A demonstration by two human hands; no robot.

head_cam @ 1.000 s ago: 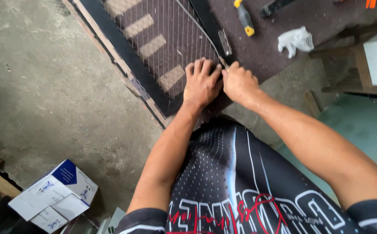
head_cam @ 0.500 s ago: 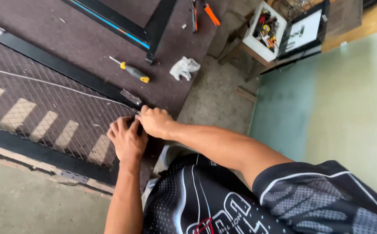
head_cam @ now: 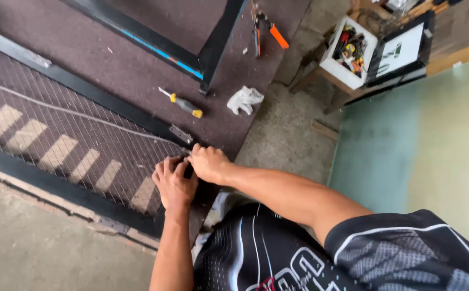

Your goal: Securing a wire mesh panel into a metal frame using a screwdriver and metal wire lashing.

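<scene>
A black metal frame (head_cam: 40, 180) filled with wire mesh (head_cam: 72, 145) lies flat on a dark mat. My left hand (head_cam: 174, 182) presses on the mesh at the frame's near corner, fingers curled against the edge. My right hand (head_cam: 208, 163) is closed right beside it at the same corner, where a thin light strip (head_cam: 83, 116) running across the mesh ends. What the fingers pinch is hidden. A small metal hinge plate (head_cam: 181, 133) sits on the frame just beyond my hands.
A yellow-handled screwdriver (head_cam: 183, 103) and a crumpled white rag (head_cam: 245, 99) lie on the mat (head_cam: 137, 70). A second black frame (head_cam: 213, 48) lies farther off, orange-handled pliers (head_cam: 269, 29) beside it. A white box of tools (head_cam: 350, 51) stands on a wooden stool. Bare concrete (head_cam: 40, 242) lies left.
The view has swung to the right, then closed in slightly. Both hands stay at the same corner of the mesh frame with little change in grip.
</scene>
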